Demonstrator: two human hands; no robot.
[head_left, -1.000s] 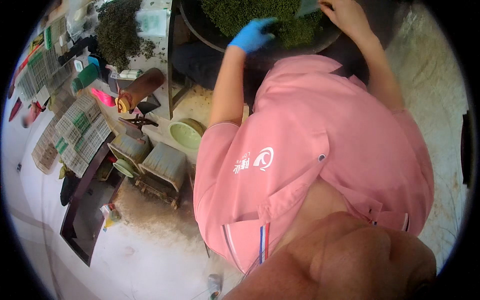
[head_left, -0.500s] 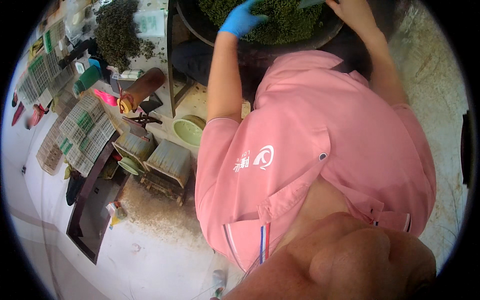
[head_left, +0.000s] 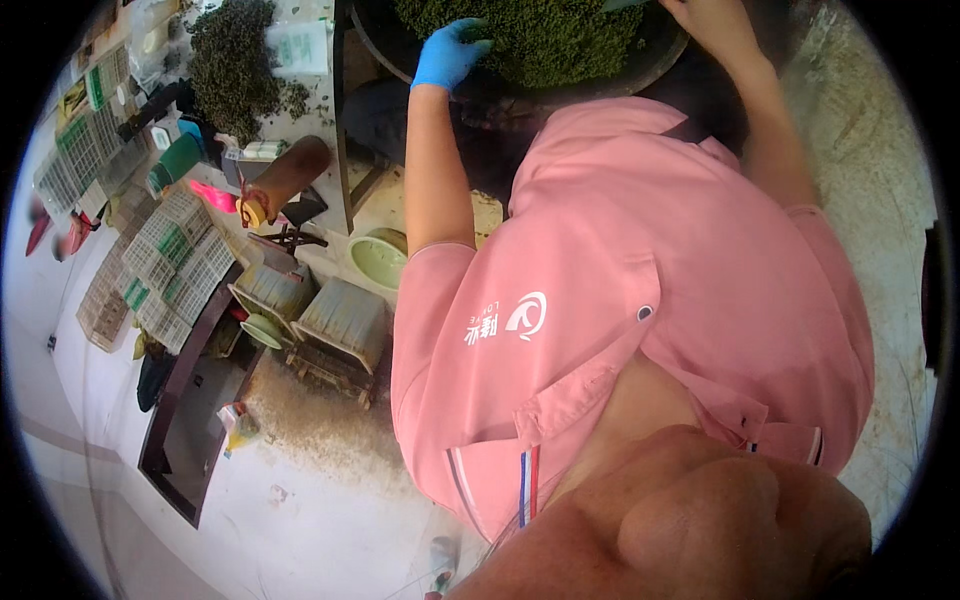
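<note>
My left hand (head_left: 450,54), in a blue glove, is over the left rim of a wide dark basin (head_left: 668,66). Its thumb stands apart from the fingers and nothing shows between them. A heap of small green granular plant pieces (head_left: 545,42) fills the basin, and these fingers are at its left edge. Bare, my right hand (head_left: 712,25) is above the basin's right side, partly cut off by the top edge. Its fingers are closed at a pale, thin, translucent thing (head_left: 624,4), of which only a sliver shows, so its kind is unclear.
To the left, a table (head_left: 312,110) bears a dark granular heap (head_left: 232,70), a clear packet (head_left: 298,47) and a brown cylinder (head_left: 288,180). White plastic baskets (head_left: 175,265), a pale green bowl (head_left: 378,262) and grey bins (head_left: 342,325) are farther down the left side.
My left hand has drawn back left and slightly down, from over the heap to the basin's left rim. The right hand has shifted up a little.
</note>
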